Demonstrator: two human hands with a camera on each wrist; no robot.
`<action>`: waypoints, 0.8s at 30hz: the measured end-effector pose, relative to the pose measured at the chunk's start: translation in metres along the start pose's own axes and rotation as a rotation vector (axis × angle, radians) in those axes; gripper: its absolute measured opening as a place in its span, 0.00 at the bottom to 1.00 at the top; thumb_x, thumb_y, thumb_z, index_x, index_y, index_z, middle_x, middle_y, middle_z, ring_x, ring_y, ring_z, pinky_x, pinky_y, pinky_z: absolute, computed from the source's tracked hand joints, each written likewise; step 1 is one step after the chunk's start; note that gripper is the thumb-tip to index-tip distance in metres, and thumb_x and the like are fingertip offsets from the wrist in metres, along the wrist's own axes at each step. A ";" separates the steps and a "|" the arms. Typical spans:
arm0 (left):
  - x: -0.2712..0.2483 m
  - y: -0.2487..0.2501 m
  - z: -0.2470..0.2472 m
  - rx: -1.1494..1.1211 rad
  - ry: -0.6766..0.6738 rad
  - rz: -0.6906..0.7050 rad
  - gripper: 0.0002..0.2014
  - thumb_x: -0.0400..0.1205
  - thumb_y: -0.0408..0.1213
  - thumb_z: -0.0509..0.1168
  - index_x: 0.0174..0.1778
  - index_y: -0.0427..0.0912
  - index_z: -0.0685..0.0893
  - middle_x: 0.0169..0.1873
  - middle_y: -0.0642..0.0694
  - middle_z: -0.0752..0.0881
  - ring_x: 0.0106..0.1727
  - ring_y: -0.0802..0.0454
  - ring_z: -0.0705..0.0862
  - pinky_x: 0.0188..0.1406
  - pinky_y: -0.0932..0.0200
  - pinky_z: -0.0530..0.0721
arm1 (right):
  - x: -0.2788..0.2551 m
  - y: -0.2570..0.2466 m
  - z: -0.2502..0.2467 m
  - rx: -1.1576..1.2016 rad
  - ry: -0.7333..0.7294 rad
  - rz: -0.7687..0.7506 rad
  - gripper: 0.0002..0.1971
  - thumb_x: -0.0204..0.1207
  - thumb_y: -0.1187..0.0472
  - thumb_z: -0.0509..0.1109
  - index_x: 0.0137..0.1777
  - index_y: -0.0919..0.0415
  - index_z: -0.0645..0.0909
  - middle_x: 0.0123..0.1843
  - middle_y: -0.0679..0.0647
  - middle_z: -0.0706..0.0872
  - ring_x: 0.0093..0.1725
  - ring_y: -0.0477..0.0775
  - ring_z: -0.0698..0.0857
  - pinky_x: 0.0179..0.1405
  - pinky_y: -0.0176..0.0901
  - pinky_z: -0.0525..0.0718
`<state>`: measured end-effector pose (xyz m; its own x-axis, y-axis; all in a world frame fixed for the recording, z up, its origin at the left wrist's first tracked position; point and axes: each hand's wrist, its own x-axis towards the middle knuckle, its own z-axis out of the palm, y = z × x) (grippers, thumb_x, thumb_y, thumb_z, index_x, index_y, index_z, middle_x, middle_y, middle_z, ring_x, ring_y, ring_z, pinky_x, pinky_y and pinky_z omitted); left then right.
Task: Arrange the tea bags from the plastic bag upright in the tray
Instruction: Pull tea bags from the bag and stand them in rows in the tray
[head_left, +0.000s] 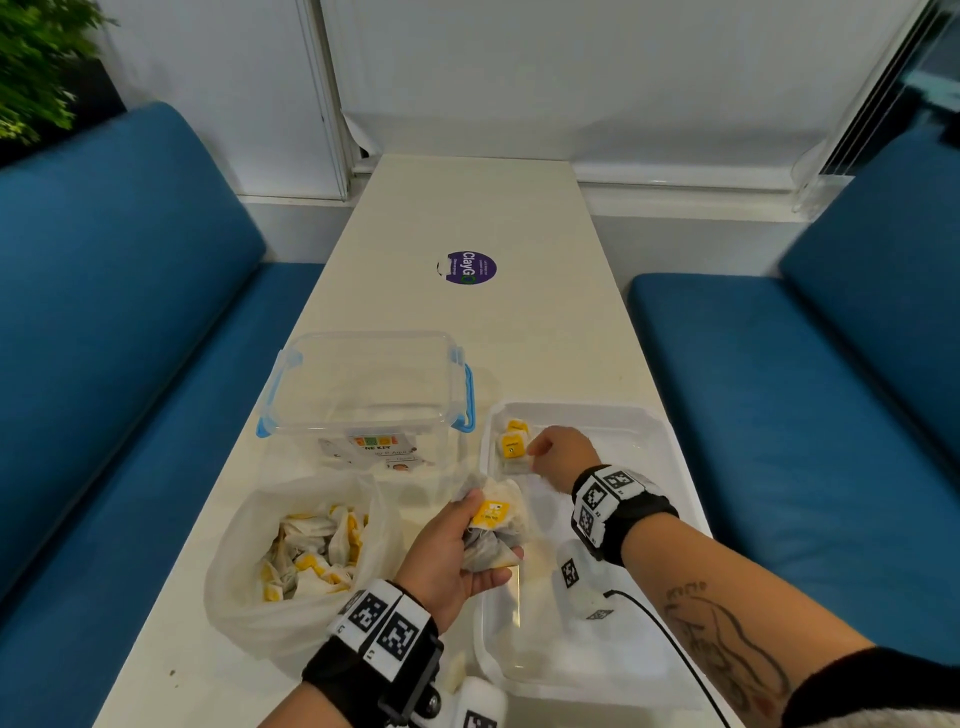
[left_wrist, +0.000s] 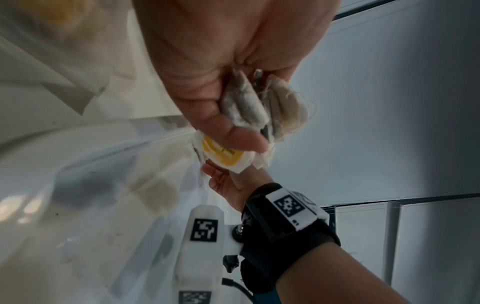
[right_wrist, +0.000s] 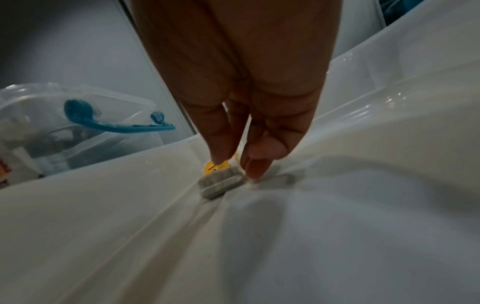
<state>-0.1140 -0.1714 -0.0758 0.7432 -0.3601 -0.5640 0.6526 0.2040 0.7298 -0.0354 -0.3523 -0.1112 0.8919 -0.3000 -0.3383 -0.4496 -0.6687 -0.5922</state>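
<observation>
A clear plastic bag (head_left: 244, 525) with several yellow-tagged tea bags (head_left: 311, 553) lies open at the table's near left. My left hand (head_left: 480, 543) grips a bundle of tea bags (head_left: 491, 512) just left of the clear tray (head_left: 582, 408); the thumb (left_wrist: 244, 142) presses on a yellow tag. A short row of tea bags (head_left: 514, 441) stands upright in the tray's far-left corner. My right hand (head_left: 537, 449) reaches down there. Its thumb and forefinger (right_wrist: 221, 152) pinch the top of the nearest tea bag (right_wrist: 221, 183), which stands on the tray floor (right_wrist: 233, 236).
A clear lidded box (head_left: 363, 384) with blue clips stands behind the plastic bag, left of the tray. A purple round sticker (head_left: 470, 267) lies farther up the white table (head_left: 519, 208). Blue sofa seats (head_left: 779, 415) flank the table on both sides.
</observation>
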 end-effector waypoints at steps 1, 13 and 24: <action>0.000 0.001 0.001 -0.001 -0.003 0.004 0.14 0.84 0.48 0.57 0.51 0.42 0.82 0.32 0.46 0.89 0.32 0.49 0.89 0.22 0.63 0.81 | -0.002 -0.001 0.000 -0.037 -0.037 -0.030 0.11 0.74 0.70 0.68 0.54 0.64 0.85 0.58 0.59 0.86 0.59 0.59 0.83 0.55 0.41 0.78; -0.007 0.007 0.005 0.052 -0.046 0.030 0.15 0.84 0.49 0.56 0.52 0.44 0.82 0.36 0.44 0.89 0.32 0.50 0.88 0.23 0.62 0.82 | -0.059 -0.027 -0.048 0.253 -0.097 -0.138 0.05 0.76 0.68 0.68 0.48 0.66 0.85 0.35 0.53 0.84 0.32 0.47 0.79 0.23 0.27 0.75; -0.014 0.018 0.030 0.055 -0.081 0.136 0.19 0.86 0.52 0.52 0.51 0.45 0.84 0.32 0.46 0.86 0.28 0.54 0.84 0.27 0.60 0.82 | -0.151 -0.054 -0.060 -0.165 0.021 -0.543 0.14 0.64 0.55 0.77 0.49 0.56 0.81 0.46 0.48 0.77 0.42 0.46 0.77 0.43 0.42 0.80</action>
<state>-0.1170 -0.1902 -0.0436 0.8082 -0.4054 -0.4271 0.5362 0.2067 0.8184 -0.1431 -0.3115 0.0156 0.9945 0.1045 -0.0012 0.0862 -0.8275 -0.5548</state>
